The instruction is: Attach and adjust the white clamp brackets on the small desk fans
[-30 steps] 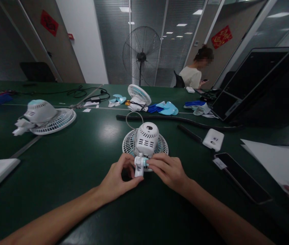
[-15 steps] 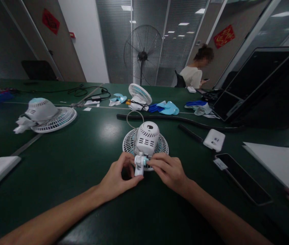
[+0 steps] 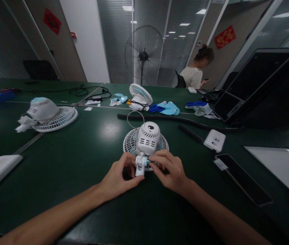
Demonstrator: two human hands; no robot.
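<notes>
Head view: the fan lies grille-down between the near and far edges of the table. The left hand, part-curled, pinches its bracket; the right hand pinches the knob, already at the bracket, tightness unclear.

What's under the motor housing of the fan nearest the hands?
A white grille sticks out around the housing, with pale blue showing through its slots. The housing covers the grille's middle and anything beneath that.

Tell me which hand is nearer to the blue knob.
Right. The right hand has its fingertips on the blue knob; the left hand holds the white bracket, to the knob's left.
</notes>
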